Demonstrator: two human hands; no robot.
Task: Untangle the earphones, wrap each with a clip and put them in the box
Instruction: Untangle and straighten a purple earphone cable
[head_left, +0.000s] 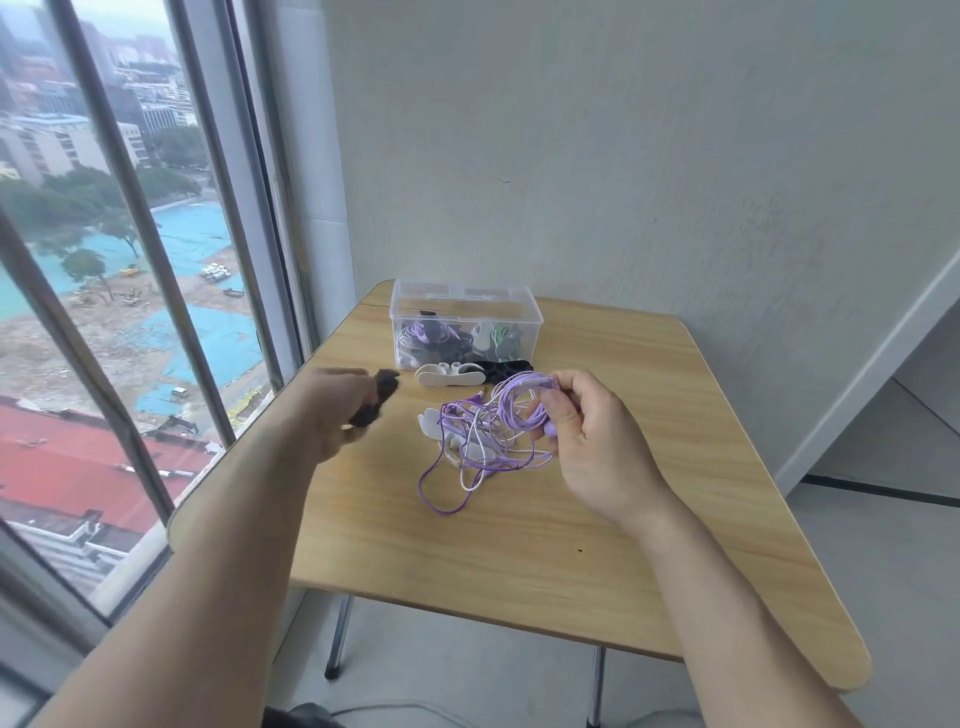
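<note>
Head view, one moment of the wrapping stage. Your right hand (576, 421), right of frame centre, was curled round a coiled purple earphone (522, 408), pinching the loops between thumb and fingers just above the worktop (519, 545). From that coil the cable ran down and to the left into a loose tangle of purple and white cords (478, 457) lying on the wood, so the coil's free length trailed toward the lower middle of the frame. Your left hand (337, 410), left of centre and blurred, gripped a dark clip (376, 397) in curled fingers; the blur hid exactly how the clip sat. The relation that mattered: clip and coil were level with each other and well apart, the clip lying to the left of the coil, its long axis tilted from upper right to lower left. The left hand was the nearer to the spare clips, a white clip (449, 375) and a black clip (501, 368), which lay in a row just in front of the clear box (467, 299) at the upper middle. The box already held wrapped sets. Closing the gap appeared to call for a sideways meeting of the hands.
</note>
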